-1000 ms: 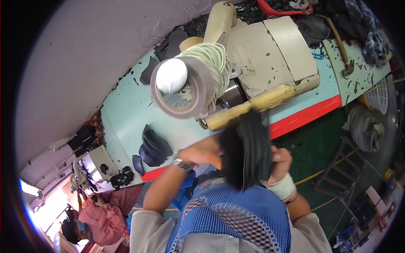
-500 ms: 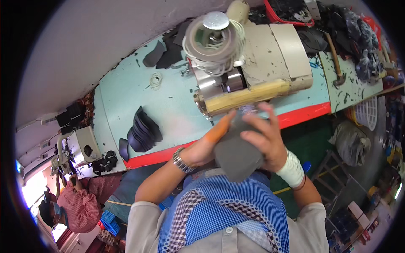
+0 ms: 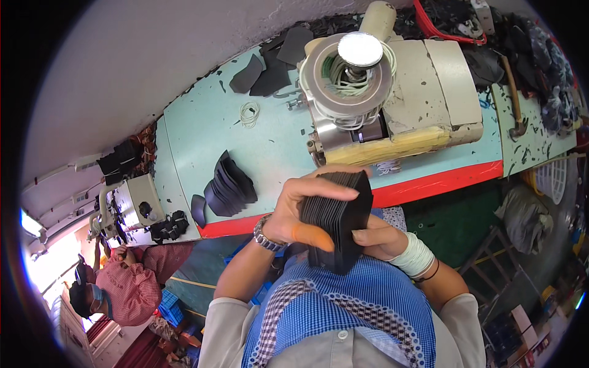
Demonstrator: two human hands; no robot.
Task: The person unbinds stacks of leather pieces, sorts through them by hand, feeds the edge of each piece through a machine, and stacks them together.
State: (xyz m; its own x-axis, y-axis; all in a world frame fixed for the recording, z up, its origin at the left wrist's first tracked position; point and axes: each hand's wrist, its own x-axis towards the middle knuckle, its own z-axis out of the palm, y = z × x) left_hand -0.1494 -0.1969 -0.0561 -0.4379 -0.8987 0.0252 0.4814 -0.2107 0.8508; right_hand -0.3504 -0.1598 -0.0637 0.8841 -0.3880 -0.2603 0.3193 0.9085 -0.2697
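A thick stack of dark, curved-edge sheet pieces [image 3: 336,222] is held in front of my apron, its layered edges showing. My left hand [image 3: 300,211] wraps round its left side, with an orange covering on the thumb and a metal watch at the wrist. On the stack's right side, my right hand [image 3: 377,238] grips with its thumb in front; its other fingers are mostly hidden behind. White wrapping circles my right wrist. Just beyond the hands stands a beige sewing machine [image 3: 405,92] with yellow tape along its front edge.
A fanned pile of similar dark pieces [image 3: 227,187] lies on the pale blue table [image 3: 190,147], left of my hands. Red tape [image 3: 435,184] edges the table. A hammer [image 3: 513,98] lies at far right. Another person [image 3: 129,282] sits at a machine on the left.
The stack has turned from its flat grey face to show its layered edges. My left hand now wraps over it, and my right hand has moved lower. The view has shifted slightly.
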